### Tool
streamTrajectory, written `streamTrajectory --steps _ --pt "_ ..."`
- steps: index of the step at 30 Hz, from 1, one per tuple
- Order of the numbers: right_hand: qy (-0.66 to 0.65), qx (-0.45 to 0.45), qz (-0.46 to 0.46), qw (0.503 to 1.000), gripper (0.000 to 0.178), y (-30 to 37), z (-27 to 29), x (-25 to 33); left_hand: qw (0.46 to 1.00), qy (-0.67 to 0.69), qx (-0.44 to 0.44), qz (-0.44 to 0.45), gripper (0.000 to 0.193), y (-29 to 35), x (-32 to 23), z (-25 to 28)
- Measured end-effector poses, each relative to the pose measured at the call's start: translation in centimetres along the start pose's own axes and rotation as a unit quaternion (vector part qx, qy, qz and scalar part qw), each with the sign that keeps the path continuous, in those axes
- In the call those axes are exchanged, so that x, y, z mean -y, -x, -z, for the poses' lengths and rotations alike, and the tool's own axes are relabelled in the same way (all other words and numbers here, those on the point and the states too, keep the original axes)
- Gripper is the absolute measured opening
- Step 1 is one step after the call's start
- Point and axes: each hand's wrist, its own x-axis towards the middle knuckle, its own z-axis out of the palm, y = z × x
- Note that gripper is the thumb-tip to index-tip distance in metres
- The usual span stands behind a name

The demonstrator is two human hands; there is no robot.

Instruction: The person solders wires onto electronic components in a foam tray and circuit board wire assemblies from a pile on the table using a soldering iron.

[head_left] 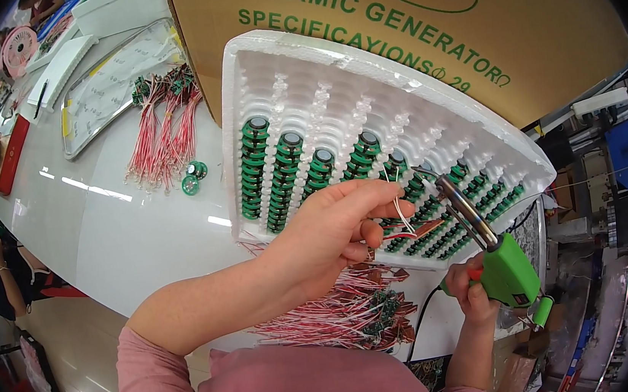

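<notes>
My left hand (pixel 336 220) is closed in a pinch on thin red and white wires (pixel 404 221), above a white foam tray (pixel 231 113). A small brownish strip (pixel 426 231) shows by the wire ends. My right hand (pixel 471 288) grips a green soldering gun (pixel 512 271), its finger around a red trigger. The gun's metal barrel slants up and left; its thin tip is close to the wires, and whether they touch I cannot tell. Rows of small round green-rimmed speakers (pixel 254 160) stand stacked in the tray's grooves, partly hidden behind my left hand.
A large cardboard box (pixel 542 34) stands behind the tray. Bundles of red and white wires with small boards lie in front (pixel 341 312) and at left (pixel 162 135). Loose round green parts (pixel 191 180) lie beside the tray. A metal tray (pixel 108 91) is further left. Another person sits at far left.
</notes>
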Motion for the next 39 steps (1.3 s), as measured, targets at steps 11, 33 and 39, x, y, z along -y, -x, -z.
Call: streamTrajectory --steps 11,33,39 --pt "0.006 -0.004 0.008 1.0 0.04 0.2 0.4 0.1 1.0 -0.007 -0.007 0.002 0.015 0.0 0.1 -0.2" --pt "-0.016 -0.005 -0.005 1.0 0.042 0.2 0.5 0.4 0.984 -0.109 -0.075 -0.117 0.014 0.8 0.3 -0.5" --pt "-0.014 0.015 -0.017 1.0 0.041 0.0 0.5 0.8 0.907 -0.238 -0.087 -0.336 0.012 0.5 1.4 0.0"
